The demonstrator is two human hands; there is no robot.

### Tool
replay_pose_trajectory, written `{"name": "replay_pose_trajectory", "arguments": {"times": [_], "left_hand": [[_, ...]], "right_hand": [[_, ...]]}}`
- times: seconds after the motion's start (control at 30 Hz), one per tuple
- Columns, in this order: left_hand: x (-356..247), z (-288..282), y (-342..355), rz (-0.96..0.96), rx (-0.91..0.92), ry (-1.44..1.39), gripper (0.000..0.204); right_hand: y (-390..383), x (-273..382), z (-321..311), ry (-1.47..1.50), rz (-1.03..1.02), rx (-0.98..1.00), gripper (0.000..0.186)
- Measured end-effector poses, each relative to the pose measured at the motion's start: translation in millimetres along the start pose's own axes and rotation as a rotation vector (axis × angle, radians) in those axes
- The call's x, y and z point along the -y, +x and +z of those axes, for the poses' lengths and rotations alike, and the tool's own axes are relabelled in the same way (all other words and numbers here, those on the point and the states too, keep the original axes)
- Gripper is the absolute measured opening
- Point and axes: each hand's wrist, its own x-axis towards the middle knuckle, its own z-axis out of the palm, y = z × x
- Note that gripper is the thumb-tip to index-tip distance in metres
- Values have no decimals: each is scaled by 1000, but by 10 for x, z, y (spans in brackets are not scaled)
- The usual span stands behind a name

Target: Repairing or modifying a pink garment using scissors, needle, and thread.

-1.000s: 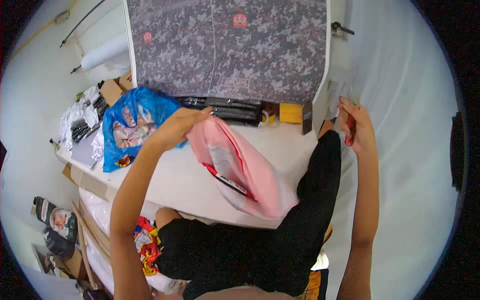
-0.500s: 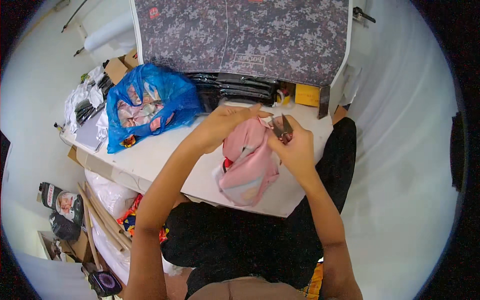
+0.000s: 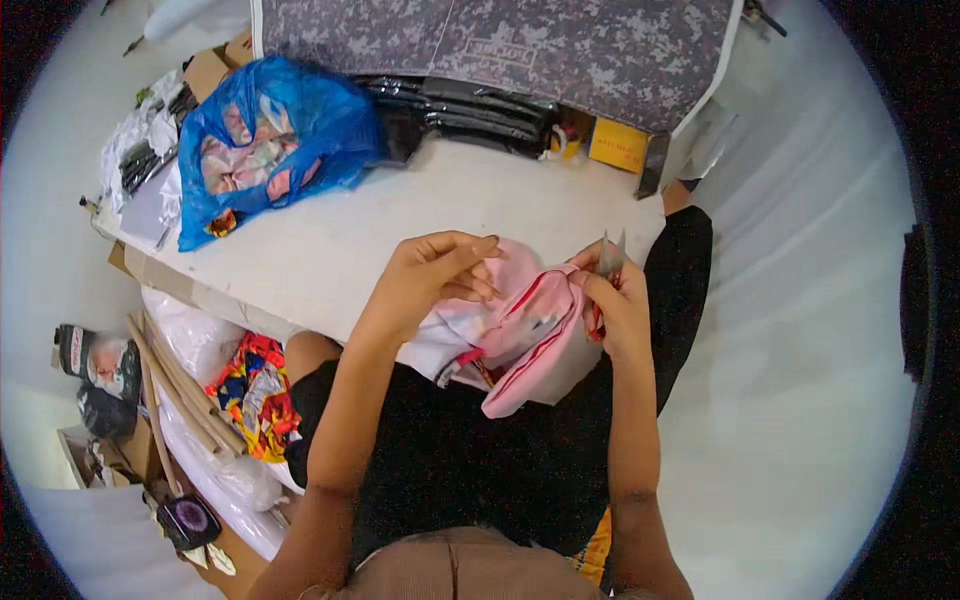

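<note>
A pink fabric piece (image 3: 545,330) with red edging and a pale patterned part hangs over the table's front edge and my lap. My right hand (image 3: 618,300) pinches its upper right edge between thumb and fingers. In the same hand sits a small pair of scissors (image 3: 611,255), blades up and a little apart, the red handle partly hidden in the palm. My left hand (image 3: 435,275) is raised over the fabric's left side, fingers bent and apart, with nothing visible in them.
On the white table (image 3: 400,215) stands a blue plastic bag (image 3: 335,125) full of pinkish fabric. Black plastic packets (image 3: 480,112) and a yellow box (image 3: 617,145) line the back, below a grey camouflage-patterned panel (image 3: 560,40). Cardboard tubes (image 3: 185,390) lean at the lower left.
The fabric has been turned and spread, showing its red edging. My left hand has let go of its top and moved down; my right hand has moved lower right, its scissors now pointing up.
</note>
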Motion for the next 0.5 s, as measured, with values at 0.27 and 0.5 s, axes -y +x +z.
{"name": "replay_pose_trajectory", "arguments": {"times": [0.27,0.5], "left_hand": [[473,447,-112,266,-188,-73,26],[746,360,101,14,-154,-453,23]], "right_hand": [[25,-178,35,9,-30,-125,10],[22,-275,112,-78,-159,-111,12]]}}
